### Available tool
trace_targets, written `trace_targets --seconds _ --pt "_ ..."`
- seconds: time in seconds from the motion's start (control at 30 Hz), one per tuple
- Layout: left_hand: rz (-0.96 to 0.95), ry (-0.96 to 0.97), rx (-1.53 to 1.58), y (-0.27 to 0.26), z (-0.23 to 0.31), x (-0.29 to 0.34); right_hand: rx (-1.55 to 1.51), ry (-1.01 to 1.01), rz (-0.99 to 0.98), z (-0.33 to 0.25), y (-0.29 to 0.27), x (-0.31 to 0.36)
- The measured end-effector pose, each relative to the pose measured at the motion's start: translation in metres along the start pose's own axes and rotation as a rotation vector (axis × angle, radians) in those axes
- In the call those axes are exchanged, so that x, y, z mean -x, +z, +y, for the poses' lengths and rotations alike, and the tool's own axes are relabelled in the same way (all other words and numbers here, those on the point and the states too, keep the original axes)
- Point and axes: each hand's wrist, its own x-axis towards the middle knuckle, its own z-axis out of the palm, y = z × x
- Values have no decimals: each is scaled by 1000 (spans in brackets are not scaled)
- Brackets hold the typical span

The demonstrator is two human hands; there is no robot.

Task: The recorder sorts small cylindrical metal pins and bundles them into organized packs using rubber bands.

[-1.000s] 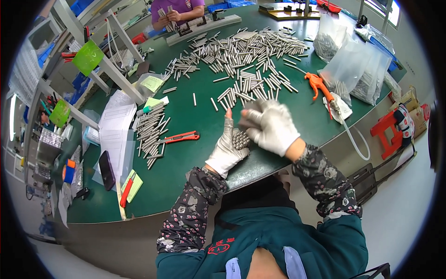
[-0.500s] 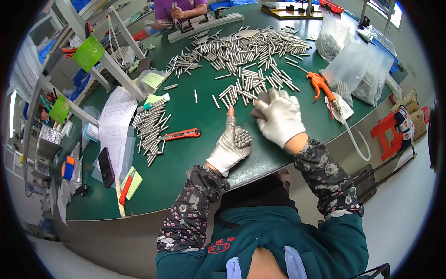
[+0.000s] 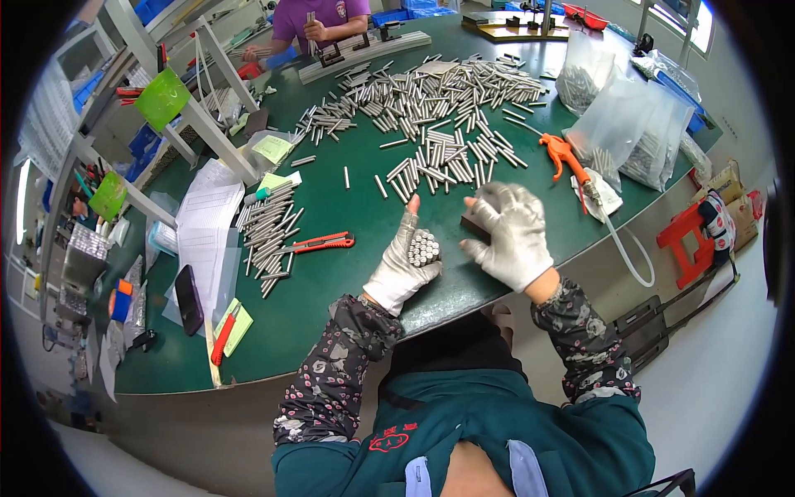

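Wrapped round a bundle of short metal rods [image 3: 425, 248], my left hand [image 3: 399, 269] is closed, its thumb pointing up beside them. Their round ends face upward. My right hand [image 3: 517, 236], in a light glove like the left, is to the right of the bundle and apart from it. Its fingers curl over a dark block [image 3: 474, 223], mostly hidden under the hand, with the thumb on the near side. Just beyond both hands lies a loose heap of the same rods [image 3: 439, 157] on the green table [image 3: 331, 290].
At left are a rod pile [image 3: 269, 232], a red utility knife [image 3: 319, 243], papers [image 3: 203, 207] and a phone [image 3: 189, 300]. An orange air gun [image 3: 566, 157] and rod-filled bags [image 3: 654, 141] are at right. Across the table, a person in purple [image 3: 319, 25] handles rods.
My right hand has drawn slightly toward me with the block, now lower and more covered. My left hand has tilted the bundle, so the rod ends show more fully.
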Motion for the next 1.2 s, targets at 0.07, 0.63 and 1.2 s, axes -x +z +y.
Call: trace_targets --seconds 0.07,0.63,1.2 --pt "-29 46 126 3 -5 0 -461 38 -225 -15 0 1" --pt "88 74 -1211 -5 -5 19 -797 11 -443 -22 31 -6" --pt "139 4 -477 -11 -28 17 -856 129 -433 -37 32 -5"
